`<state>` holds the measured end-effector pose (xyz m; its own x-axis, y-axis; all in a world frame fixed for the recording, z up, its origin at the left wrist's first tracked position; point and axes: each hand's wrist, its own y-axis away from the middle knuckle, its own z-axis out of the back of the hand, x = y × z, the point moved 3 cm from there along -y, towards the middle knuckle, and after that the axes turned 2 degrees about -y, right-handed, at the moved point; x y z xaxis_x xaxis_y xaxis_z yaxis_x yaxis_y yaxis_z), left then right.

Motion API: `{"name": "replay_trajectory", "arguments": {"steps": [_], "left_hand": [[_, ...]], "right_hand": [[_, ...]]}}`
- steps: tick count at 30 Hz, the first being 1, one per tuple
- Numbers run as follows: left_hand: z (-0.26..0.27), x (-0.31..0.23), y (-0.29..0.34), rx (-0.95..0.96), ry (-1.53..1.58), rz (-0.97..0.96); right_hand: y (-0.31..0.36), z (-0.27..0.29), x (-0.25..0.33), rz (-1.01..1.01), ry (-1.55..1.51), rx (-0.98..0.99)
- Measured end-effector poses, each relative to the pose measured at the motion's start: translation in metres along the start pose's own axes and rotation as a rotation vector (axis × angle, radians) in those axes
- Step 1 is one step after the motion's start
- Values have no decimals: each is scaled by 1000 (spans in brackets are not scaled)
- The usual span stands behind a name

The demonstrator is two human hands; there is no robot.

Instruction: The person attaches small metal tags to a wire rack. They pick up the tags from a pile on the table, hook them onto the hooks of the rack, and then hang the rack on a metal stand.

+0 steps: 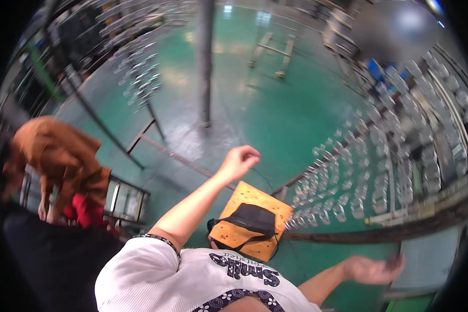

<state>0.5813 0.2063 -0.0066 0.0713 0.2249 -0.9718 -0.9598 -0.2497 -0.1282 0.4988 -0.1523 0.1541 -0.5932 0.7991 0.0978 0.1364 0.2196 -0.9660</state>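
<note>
My left hand (239, 164) is raised in front of me over the green floor, with its fingers curled in. Nothing shows between them. Just below that hand is an orange-yellow board or stool top (233, 207) dotted with dark spots. A black bag (252, 218) with a strap lies on it. Out to my right, my right hand (369, 269) is smeared by motion beside a pale flat panel (426, 257). A dark blur at its fingertips is too smeared to name, and I cannot tell whether the hand grips it.
Rows of clear, shiny pieces (343, 192) hang on racks at the right. More pieces (140, 78) hang at the far left. A grey post (205, 67) stands ahead, with a wheeled frame (273, 52) beyond. At left, a person in brown (60, 151) bends over.
</note>
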Motion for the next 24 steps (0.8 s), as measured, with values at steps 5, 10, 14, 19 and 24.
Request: {"name": "replay_trajectory", "arguments": {"steps": [5,10,14,19,24], "left_hand": [[11,0,86,-24,-187,-27],[18,20,193,112,-271,81],[30,16,270,153,-425,358],[32,32,353,-117,-399,478],[33,-4,479,-503,-262,668]], "right_hand": [[-3,-34,92,-2,-442,-425],[43,-54,177,-265,-1433,219],[66,-58,257,-106,-2245,1111],[90,-11,352,383,-2577,1850],[126,58,398,1018,-2633,2132]]}}
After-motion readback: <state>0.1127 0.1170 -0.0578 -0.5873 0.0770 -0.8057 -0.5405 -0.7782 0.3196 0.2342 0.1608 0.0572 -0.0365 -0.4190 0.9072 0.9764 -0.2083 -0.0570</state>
